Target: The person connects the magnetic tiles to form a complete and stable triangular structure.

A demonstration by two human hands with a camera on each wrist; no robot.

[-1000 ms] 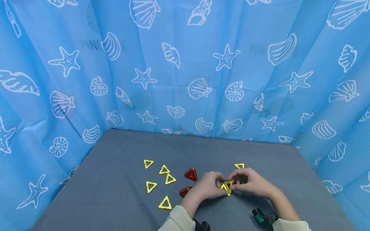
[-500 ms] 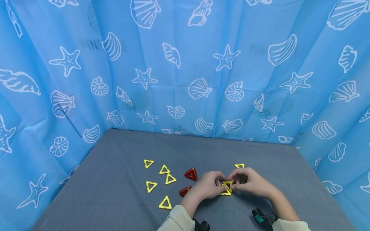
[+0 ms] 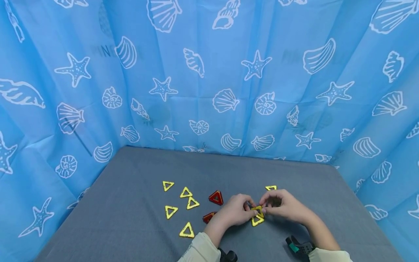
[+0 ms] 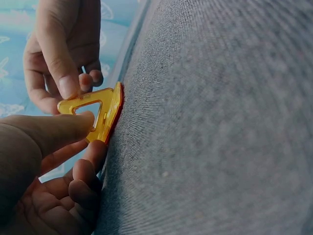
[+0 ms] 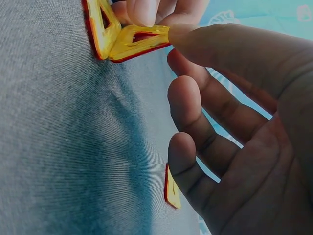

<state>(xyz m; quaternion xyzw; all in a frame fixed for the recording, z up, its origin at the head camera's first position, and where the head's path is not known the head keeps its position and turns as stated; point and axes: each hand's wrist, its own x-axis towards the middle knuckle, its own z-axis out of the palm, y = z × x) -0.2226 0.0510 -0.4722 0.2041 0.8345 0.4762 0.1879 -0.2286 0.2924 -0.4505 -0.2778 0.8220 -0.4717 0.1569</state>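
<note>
Two yellow triangle frames (image 3: 257, 215) are joined along one edge at the table's front middle. My left hand (image 3: 248, 211) pinches the pair from the left, and in the left wrist view its thumb (image 4: 54, 132) lies on the raised yellow triangle (image 4: 93, 108). From the right, my right hand (image 3: 263, 208) pinches the same raised piece. The right wrist view shows both joined triangles (image 5: 128, 38), one against the grey table (image 5: 58, 147), with the right thumb tip on the other. The lower piece lies almost flat on the table.
Several loose yellow triangles (image 3: 186, 192) lie left of the hands, one (image 3: 187, 230) near the front edge. Two red triangles (image 3: 216, 197) sit just left of my left hand. Another yellow triangle (image 3: 271, 188) lies behind my right hand. A blue shell-print curtain (image 3: 209, 72) encloses the grey table (image 3: 131, 218).
The joined yellow pair has been lowered and opened out: one triangle now lies nearly flat on the table while the other stays raised between the fingers. Both hands stay in place.
</note>
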